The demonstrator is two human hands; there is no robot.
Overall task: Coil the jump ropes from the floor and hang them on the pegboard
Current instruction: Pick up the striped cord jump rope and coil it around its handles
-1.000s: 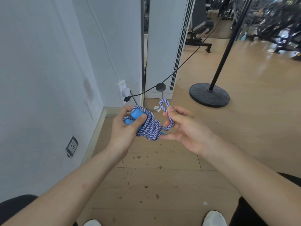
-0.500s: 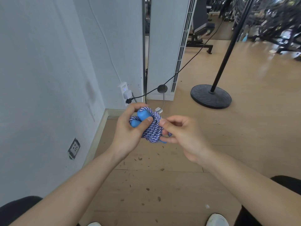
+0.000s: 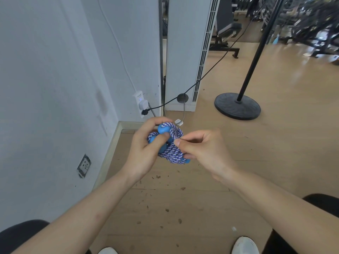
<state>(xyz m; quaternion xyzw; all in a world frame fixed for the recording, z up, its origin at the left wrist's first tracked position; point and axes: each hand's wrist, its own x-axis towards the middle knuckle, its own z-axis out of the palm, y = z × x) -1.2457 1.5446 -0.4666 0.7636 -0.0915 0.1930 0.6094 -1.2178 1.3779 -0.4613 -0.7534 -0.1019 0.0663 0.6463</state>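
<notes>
— Where is the jump rope (image 3: pixel 173 154)?

— It is in the air in front of the person, above the wooden floor (image 3: pixel 183 208) and close to the corner of the white wall (image 3: pixel 45 88). It is wound into a tight bundle of purple and white braid, and both hands hold it.

— What does the left hand (image 3: pixel 145 153) do?

— It grips the bundle from the left side. The fingers are curled around the far side, and the thumb presses on the two blue handles (image 3: pixel 162 129), which lie together inside the coil.

— And the right hand (image 3: pixel 207 151)?

— It is closed on the rope too. The thumb and forefinger pinch a strand at the right side of the bundle, and the other fingers are curled under it. I cannot tell if this strand is a loop or the end of the rope.

— What else is near?

— A socket (image 3: pixel 84 165) is low on the wall. A black cable (image 3: pixel 211 70) runs from a plug (image 3: pixel 143 104) past a tall white unit (image 3: pixel 183 52). To the right stands a black pole on a round base (image 3: pixel 237 106). White shoes (image 3: pixel 244 244) show at the bottom edge, and small dark bits of debris lie on the floor.
</notes>
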